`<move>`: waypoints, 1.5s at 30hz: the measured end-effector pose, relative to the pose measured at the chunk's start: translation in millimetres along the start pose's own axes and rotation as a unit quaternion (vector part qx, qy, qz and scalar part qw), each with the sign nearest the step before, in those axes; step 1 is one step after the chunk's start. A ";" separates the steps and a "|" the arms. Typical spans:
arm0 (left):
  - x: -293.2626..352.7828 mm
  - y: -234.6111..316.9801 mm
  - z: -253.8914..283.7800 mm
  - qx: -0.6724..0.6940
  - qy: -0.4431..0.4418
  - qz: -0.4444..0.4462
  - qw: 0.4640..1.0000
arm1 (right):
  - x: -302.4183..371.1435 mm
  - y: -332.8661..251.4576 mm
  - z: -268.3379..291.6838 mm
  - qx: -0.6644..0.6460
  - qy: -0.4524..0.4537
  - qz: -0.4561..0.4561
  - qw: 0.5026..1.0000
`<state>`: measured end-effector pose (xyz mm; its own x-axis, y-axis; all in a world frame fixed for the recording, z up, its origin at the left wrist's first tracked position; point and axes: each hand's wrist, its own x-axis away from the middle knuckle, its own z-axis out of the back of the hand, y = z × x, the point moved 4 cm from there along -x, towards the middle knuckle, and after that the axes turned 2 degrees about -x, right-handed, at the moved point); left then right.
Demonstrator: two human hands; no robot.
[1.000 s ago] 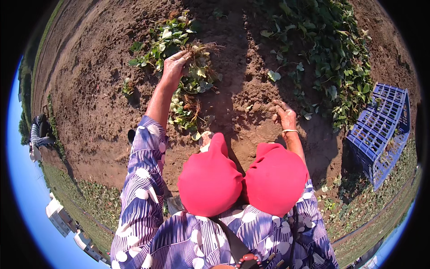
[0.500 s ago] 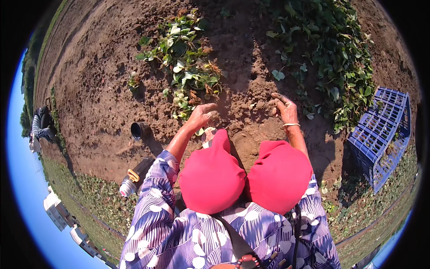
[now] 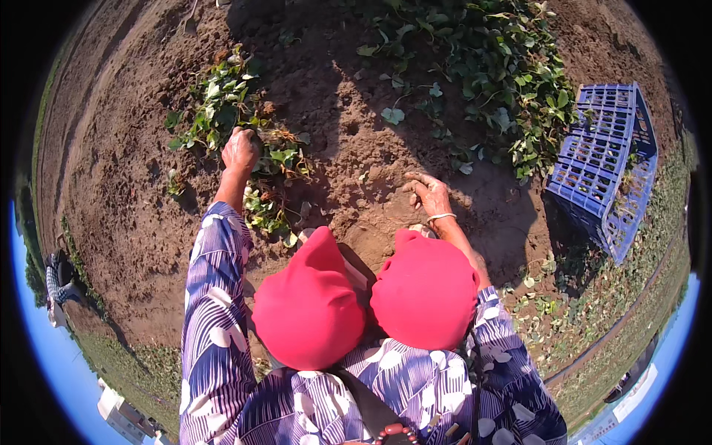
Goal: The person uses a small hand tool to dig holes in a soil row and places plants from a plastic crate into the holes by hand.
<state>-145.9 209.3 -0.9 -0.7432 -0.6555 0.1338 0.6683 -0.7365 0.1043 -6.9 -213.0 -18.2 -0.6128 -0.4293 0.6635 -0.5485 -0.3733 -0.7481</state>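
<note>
Our left hand (image 3: 241, 150) is down among the loose leafy plants (image 3: 215, 100), a row of green leaves and brownish roots lying on the soil (image 3: 141, 141) to the front left; its fingers curl over, and we cannot tell whether they have closed on a stem. Our right hand (image 3: 430, 196), earth-smeared and with a pale bracelet (image 3: 442, 216) at the wrist, sits low over the dug soil with its fingers loosely parted. Beyond it spreads a thicker green patch (image 3: 512, 89), and a blue plastic crate (image 3: 595, 152) (tilted, it seems to us) stands to the right.
</note>
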 end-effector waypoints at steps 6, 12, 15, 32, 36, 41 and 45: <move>4.0 18.7 40.5 0.187 0.034 0.001 0.982 | -1.3 -22.1 -4.6 0.035 0.009 0.132 0.991; 65.7 140.2 61.4 0.453 -0.219 -0.033 0.864 | 21.2 -81.1 -43.1 0.168 0.060 0.442 0.879; 102.7 194.3 40.2 0.519 -0.340 -0.008 0.784 | 23.6 -76.3 -61.0 0.298 -0.041 0.416 0.858; 113.1 185.3 19.1 0.554 -0.361 0.066 0.747 | 13.8 43.7 113.1 -0.014 0.270 0.083 0.959; 131.6 180.9 5.7 0.533 -0.391 0.104 0.744 | 9.2 81.1 196.5 -0.043 0.364 0.023 0.930; 143.8 151.0 -23.4 0.441 -0.439 -0.038 0.782 | -8.4 73.5 155.0 0.129 0.234 0.118 0.956; 143.8 129.9 -16.4 0.360 -0.324 -0.067 0.873 | -49.0 78.8 75.1 0.324 0.044 0.027 0.945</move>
<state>-166.4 16.6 15.8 -0.7985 -0.1684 0.5779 0.5964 -0.3510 0.7218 22.6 -283.1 -110.1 -0.6906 -0.4031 0.6005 -0.0693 -0.7896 -0.6097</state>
